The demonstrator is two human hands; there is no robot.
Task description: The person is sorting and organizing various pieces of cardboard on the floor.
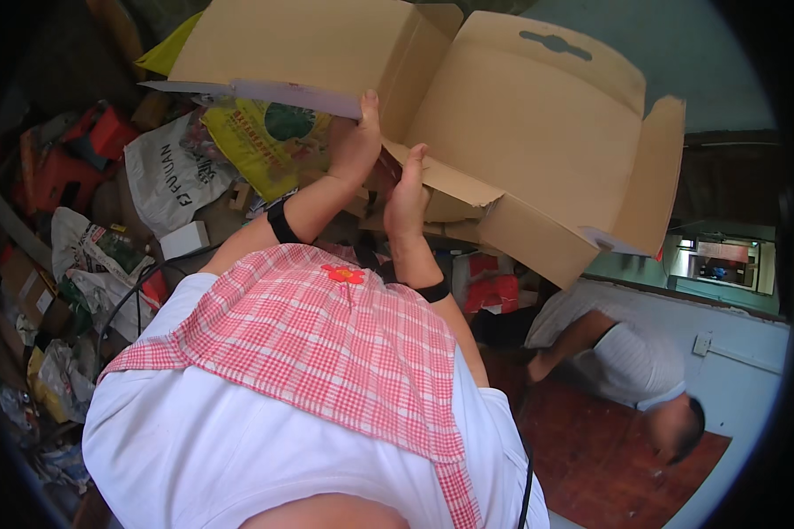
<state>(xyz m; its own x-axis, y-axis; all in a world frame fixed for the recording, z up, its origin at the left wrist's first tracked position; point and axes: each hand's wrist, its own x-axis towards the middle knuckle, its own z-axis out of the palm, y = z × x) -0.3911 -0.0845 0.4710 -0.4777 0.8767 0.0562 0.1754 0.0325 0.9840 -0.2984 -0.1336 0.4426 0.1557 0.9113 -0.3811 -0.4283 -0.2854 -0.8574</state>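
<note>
A large brown cardboard box (529, 125), unfolded along its creases, spreads out in front of me. One panel carries a slotted handle cut-out (556, 45). My left hand (356, 147) grips the lower edge of the left panel (304, 46), thumb up against the board and fingers hidden behind it. Close beside it, my right hand (407, 198) holds the box near the middle fold, its thumb raised by a side flap (456, 175); those fingers are also mostly out of sight. The flap's edge looks torn.
Left of me lie a yellow printed bag (258, 145), a white sack (175, 175), a small white box (185, 240) and red cases (73, 172). A black cable (135, 287) runs beside them. To the right, another person (612, 357) bends over a reddish floor (589, 456) by a wall.
</note>
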